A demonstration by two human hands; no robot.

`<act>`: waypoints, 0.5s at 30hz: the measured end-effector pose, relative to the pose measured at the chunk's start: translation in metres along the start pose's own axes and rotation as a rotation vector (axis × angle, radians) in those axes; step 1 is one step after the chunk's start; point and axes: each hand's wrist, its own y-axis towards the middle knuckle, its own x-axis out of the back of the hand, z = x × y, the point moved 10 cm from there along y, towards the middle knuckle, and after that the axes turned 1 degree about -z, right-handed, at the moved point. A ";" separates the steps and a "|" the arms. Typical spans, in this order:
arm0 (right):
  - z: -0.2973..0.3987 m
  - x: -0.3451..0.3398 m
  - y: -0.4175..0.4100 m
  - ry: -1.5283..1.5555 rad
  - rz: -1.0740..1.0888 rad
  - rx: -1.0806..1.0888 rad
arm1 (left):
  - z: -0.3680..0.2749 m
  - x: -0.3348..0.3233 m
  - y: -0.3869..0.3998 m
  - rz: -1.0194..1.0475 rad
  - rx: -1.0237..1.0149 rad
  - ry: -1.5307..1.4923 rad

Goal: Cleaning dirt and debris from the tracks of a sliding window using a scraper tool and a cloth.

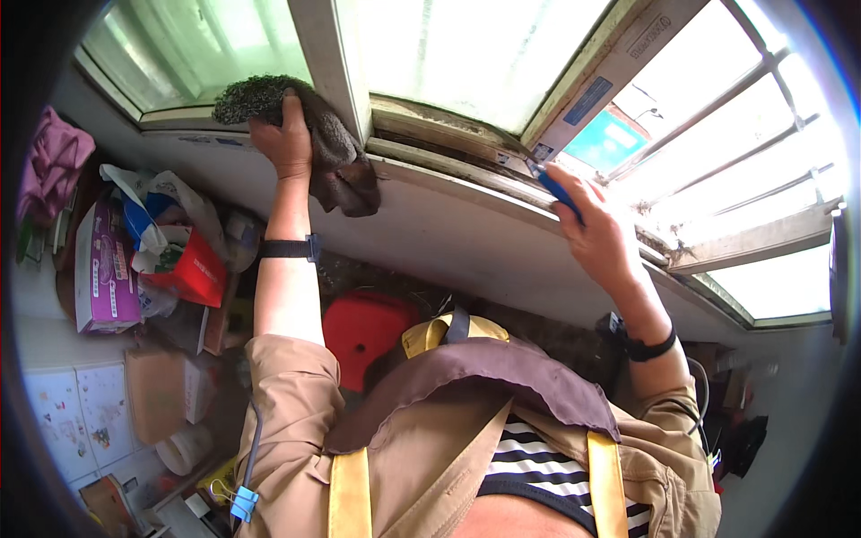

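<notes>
My left hand (286, 138) grips a dark, wet-looking cloth (346, 161) together with a grey scouring pad of wiry mesh (252, 101), held against the lower part of the window frame. In my right hand (595, 225) is a tool with a blue handle (559, 191); its thin blade points up and left along the sliding window's frame (592, 87). The blade's tip lies near the bottom rail, and its exact kind cannot be told. Dirt marks the window track (437, 144) between my hands.
Metal window bars (726, 155) stand at the right. Below the sill are a red plastic stool (366, 329), a purple box (107, 269) and a red bag (195, 269). Cardboard boxes (155, 393) and a pink cloth (54, 161) lie at the left.
</notes>
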 end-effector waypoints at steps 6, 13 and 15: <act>0.003 -0.023 0.011 0.092 0.087 0.059 | 0.011 -0.008 0.003 0.028 -0.049 -0.001; -0.021 -0.051 -0.003 -0.103 0.197 -0.053 | 0.013 -0.006 0.002 0.005 -0.079 0.003; -0.028 -0.064 -0.010 0.017 0.255 -0.122 | 0.015 -0.007 0.002 0.007 -0.073 -0.002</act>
